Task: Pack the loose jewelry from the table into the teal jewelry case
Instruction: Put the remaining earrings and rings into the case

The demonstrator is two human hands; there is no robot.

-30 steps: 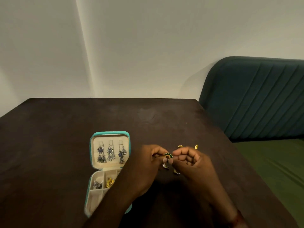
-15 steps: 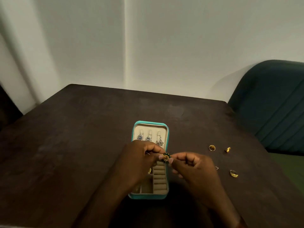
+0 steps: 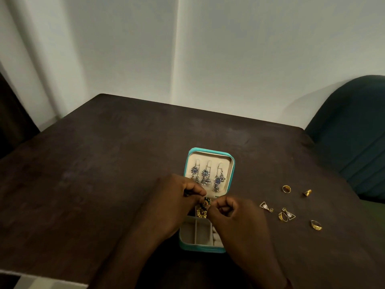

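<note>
Open teal jewelry case [image 3: 210, 150] sits mid-counter [image 3: 104, 174], lid lying back away from the person, tray nearer. Three silver earrings with blue stones [image 3: 206, 176] hang in a row inside the lid. Both hands are over the hinge area. Left hand [image 3: 177, 200] grip is pressed together, thumb and forefinger pinching a green-and-gold earring [image 3: 206, 202]. Right hand [image 3: 232, 215] has curled fingers, grip pinching the same earring from the other side. The earring is above the tray, just over a gold piece [image 3: 201, 214] that lies in a tray slot. Near tray slots are partly hidden by the hands.

Loose jewelry on the counter, right of the case: gold ring [image 3: 286, 188], small gold cone piece [image 3: 307, 192], triangle earring [image 3: 265, 206], second triangle earring [image 3: 290, 215] touching another gold ring [image 3: 282, 217], third gold ring [image 3: 316, 224]. Dark green chair [image 3: 354, 142] at the right edge.
</note>
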